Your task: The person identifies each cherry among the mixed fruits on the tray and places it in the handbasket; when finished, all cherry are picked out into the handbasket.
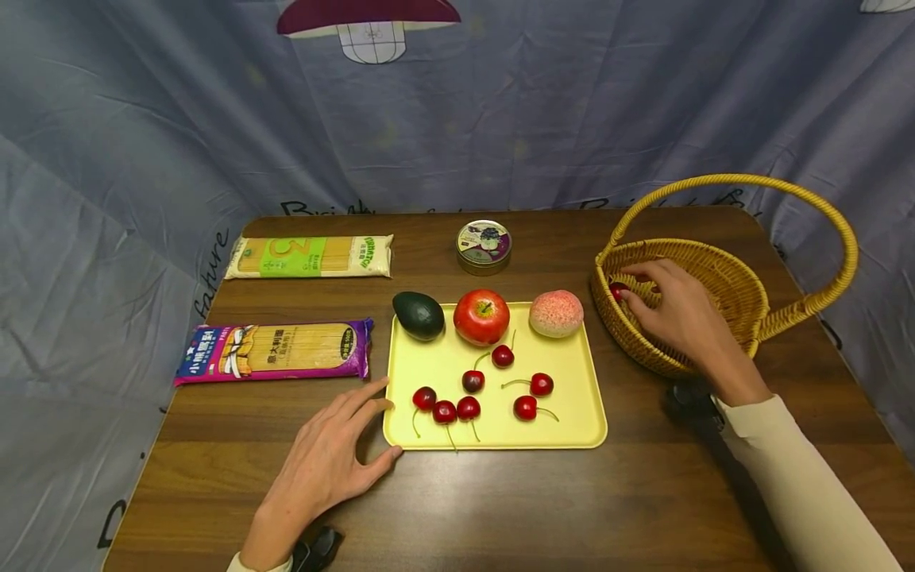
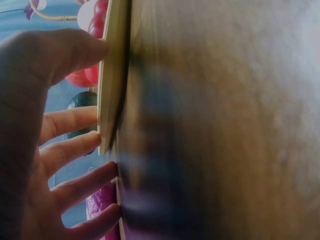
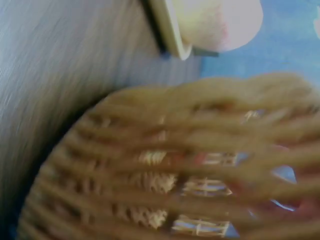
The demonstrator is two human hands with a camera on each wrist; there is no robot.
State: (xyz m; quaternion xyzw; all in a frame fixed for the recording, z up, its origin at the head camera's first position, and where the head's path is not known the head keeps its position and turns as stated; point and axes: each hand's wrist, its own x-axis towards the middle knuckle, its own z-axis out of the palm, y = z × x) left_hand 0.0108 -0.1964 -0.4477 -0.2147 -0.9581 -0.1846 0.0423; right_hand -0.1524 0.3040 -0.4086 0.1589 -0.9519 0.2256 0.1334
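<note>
In the head view my right hand (image 1: 675,306) reaches inside a yellow woven basket (image 1: 722,274), with a dark red cherry (image 1: 618,291) between thumb and fingertips near the left wall. The basket's weave hides that hand in the right wrist view. My left hand (image 1: 325,445) has its fingers spread; the thumb and two fingertips touch the left edge of a pale yellow tray (image 1: 493,437). Several red cherries (image 1: 445,411) with stems lie on this tray. Along its back edge are a dark green avocado (image 1: 418,316), a red apple (image 1: 482,317) and a pink peach (image 1: 556,314).
Left of the tray lie a purple spaghetti pack (image 1: 279,351) and a green-and-white noodle pack (image 1: 310,257). A round tin (image 1: 484,245) stands behind the apple. The basket's tall handle (image 1: 847,230) arches above its right side. Grey-blue curtains (image 1: 443,127) border the wooden table (image 1: 500,508).
</note>
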